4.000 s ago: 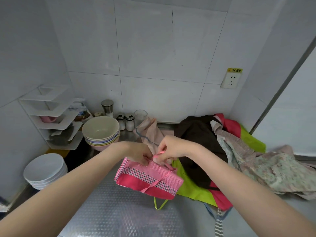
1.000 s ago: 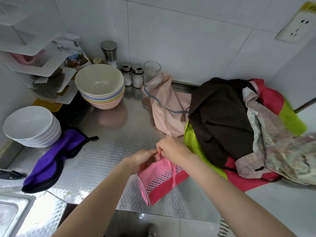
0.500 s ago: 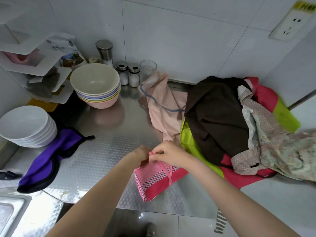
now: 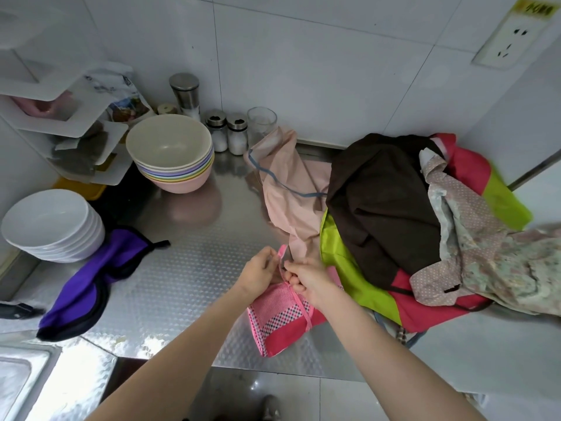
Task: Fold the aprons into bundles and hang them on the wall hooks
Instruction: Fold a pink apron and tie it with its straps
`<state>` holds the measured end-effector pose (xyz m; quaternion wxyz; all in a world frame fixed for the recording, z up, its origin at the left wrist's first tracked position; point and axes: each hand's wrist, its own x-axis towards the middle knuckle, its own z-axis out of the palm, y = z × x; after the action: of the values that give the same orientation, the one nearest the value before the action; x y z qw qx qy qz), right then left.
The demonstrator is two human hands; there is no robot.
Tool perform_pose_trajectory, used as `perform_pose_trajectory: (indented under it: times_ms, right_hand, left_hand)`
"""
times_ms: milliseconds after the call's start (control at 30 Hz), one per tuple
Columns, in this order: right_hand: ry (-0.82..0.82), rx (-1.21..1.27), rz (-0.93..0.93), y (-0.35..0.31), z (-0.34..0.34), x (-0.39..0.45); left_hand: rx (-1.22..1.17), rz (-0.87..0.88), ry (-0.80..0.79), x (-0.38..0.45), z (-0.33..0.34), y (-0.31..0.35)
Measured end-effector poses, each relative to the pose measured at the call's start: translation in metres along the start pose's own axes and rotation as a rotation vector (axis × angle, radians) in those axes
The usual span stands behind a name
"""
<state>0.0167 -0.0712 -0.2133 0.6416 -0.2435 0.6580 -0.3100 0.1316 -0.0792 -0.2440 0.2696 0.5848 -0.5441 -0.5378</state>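
White-tiled kitchen corner with a steel counter (image 4: 188,268) running below the wall; no hooks are visible from here. Largest on the counter is the heap of unfolded aprons (image 4: 425,214) at right: brown, floral, red, green and pale pink cloths lying over one another. At left, a stack of white plates (image 4: 51,226), a purple apron (image 4: 91,287) lying loose beside them, and a stack of coloured bowls (image 4: 171,156) near the wall.

Near the counter's front edge, just left of the heap, lies the pink checked bundle (image 4: 279,320), folded flat with its pink strap (image 4: 300,305) wound across it. A second ago both hands sat close over the bundle's top edge; now the left hand has drawn slightly away to the left and a short loop of strap stands up between the two hands. This suggests the tie is being cinched, so the first bundle is nearly closed, while hanging and the remaining aprons are yet to be done.

Left hand (image 4: 258,275): fingers curled, pinching the raised strap loop. Right hand (image 4: 306,281): fingers curled on the strap at the bundle's top, pressing it down against the counter. Both forearms reach in from the lower frame, converging.
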Motion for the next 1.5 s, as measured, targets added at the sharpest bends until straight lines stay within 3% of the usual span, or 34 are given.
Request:
perform_pose_trajectory:
  times_ms: [200, 300, 400, 533, 667, 767, 900, 967, 1133, 1233, 1367, 1500]
  right_hand:
    - [-0.009, 0.082, -0.029, -0.005, 0.002, 0.002]
    - [-0.042, 0.046, -0.075, -0.004, -0.001, -0.001]
    - [0.028, -0.053, -0.135, 0.0, -0.006, 0.0]
    - [0.096, 0.056, -0.167, -0.001, -0.011, 0.0]
    - [-0.088, 0.072, -0.183, -0.002, -0.02, -0.004]
    - [-0.178, -0.188, -0.235, -0.008, -0.03, -0.005]
    - [-0.125, -1.016, -0.511, -0.02, -0.029, -0.005]
    - [-0.079, -1.162, -0.638, -0.02, -0.021, -0.01]
    - [-0.088, -1.214, -0.752, -0.01, -0.019, -0.02]
    - [-0.153, -1.191, -0.717, -0.009, -0.025, -0.02]
    - [-0.158, -1.153, -0.784, -0.005, -0.027, -0.016]
    - [-0.227, -0.768, -0.656, -0.002, -0.028, -0.012]
  left_hand:
    - [0.203, 0.121, -0.056, -0.004, -0.006, 0.008]
    - [0.313, 0.171, -0.057, -0.002, -0.007, 0.009]
    - [0.346, 0.196, -0.109, -0.004, -0.007, 0.008]
    - [0.195, 0.066, -0.159, -0.002, -0.006, -0.001]
    - [-0.005, -0.108, -0.274, -0.005, -0.006, 0.005]
    - [-0.282, -0.305, -0.374, -0.005, -0.009, 0.01]
    - [-0.418, -0.445, -0.318, -0.003, -0.006, 0.01]
    - [-0.462, -0.464, -0.283, -0.003, -0.001, 0.013]
    - [-0.391, -0.518, -0.353, -0.007, -0.005, 0.024]
    - [-0.388, -0.555, -0.4, -0.005, -0.011, 0.022]
    - [-0.394, -0.538, -0.345, -0.008, -0.009, 0.026]
    - [-0.342, -0.495, -0.201, -0.006, -0.003, 0.027]
